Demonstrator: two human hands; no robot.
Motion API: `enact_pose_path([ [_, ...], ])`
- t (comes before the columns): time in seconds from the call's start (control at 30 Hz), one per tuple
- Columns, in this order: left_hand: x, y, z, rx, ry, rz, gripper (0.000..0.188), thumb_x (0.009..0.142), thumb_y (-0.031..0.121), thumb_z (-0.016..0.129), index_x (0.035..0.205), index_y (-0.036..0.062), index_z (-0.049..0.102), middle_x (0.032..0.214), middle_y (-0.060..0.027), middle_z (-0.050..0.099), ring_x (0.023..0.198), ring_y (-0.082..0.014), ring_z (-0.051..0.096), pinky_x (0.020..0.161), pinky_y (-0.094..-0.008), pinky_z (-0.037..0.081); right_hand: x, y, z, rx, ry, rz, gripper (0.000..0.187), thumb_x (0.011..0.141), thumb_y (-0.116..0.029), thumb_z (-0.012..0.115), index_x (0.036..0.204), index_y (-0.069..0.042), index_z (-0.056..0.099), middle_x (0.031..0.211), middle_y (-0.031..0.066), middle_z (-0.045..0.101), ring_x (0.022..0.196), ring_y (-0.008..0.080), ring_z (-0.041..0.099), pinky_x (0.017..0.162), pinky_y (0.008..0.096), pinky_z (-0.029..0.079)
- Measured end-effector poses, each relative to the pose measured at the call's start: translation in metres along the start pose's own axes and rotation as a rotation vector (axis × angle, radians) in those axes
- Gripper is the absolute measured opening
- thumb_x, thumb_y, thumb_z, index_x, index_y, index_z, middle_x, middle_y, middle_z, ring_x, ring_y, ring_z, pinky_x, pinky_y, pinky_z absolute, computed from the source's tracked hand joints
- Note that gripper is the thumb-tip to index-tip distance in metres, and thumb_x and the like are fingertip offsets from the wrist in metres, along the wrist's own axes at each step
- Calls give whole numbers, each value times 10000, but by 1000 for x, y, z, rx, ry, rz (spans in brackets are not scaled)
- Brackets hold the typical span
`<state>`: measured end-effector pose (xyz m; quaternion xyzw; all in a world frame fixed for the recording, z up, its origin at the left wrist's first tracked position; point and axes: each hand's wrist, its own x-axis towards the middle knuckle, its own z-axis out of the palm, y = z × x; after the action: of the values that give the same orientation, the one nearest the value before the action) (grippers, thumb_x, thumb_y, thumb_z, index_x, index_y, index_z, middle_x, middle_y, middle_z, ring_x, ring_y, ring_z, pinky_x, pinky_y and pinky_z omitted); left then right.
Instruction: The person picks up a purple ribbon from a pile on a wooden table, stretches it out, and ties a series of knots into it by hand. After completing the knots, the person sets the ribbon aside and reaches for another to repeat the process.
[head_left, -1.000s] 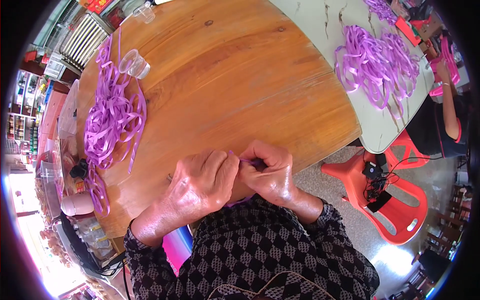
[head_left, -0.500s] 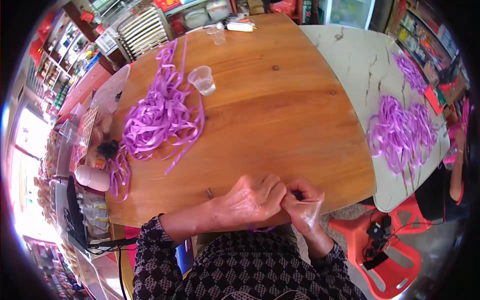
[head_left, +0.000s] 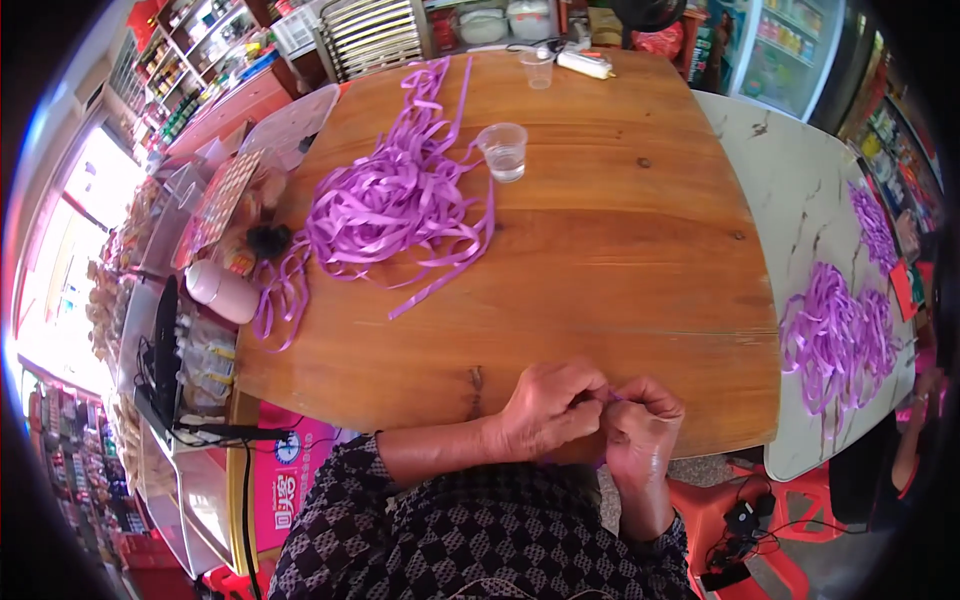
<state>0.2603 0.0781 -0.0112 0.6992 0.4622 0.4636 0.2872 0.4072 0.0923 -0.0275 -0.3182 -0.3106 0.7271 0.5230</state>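
Note:
Both hands meet above the near edge of the wooden table, close to my body. My left hand (head_left: 556,405) is closed, its thumb and fingers pinched toward the right hand. My right hand (head_left: 643,425) is closed as well, fingertips curled against the left ones. Between the fingertips shows a small bit of purple ribbon (head_left: 614,395); most of it is hidden by the fingers. A big tangled heap of purple ribbon (head_left: 385,205) lies on the table at the left, with loose ends trailing toward me.
On the wooden table (head_left: 610,270) stand a clear plastic cup (head_left: 503,158) with liquid and a smaller cup (head_left: 537,72). A pink bottle (head_left: 222,291) is at the left edge. More ribbon (head_left: 838,340) lies on the white side table (head_left: 770,165), near another person's arm (head_left: 908,440). Red stools (head_left: 700,500) stand below.
The view has turned, so the table and heap appear farther right. My hands stay together near the table edge, and their fingers have shifted slightly around the ribbon.

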Motion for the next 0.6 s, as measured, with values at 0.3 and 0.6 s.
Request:
enact_pose_path([
  [0.3,-7,9,-10,-620,69,-494,78,725,-35,579,797,-8,583,745,-18,580,614,-68,525,538,-194,417,0,1,17,-413,-11,-257,75,695,55,570,682,-13,540,599,-55,474,545,8,393,472,174,306],
  [0.6,4,24,-15,674,-138,475,332,586,-8,631,895,-93,543,755,-152,548,602,-232,555,463,-286,441,0,0,7,-793,-29,-628,107,708,68,568,675,-26,529,554,-22,483,517,2,401,438,177,325],
])
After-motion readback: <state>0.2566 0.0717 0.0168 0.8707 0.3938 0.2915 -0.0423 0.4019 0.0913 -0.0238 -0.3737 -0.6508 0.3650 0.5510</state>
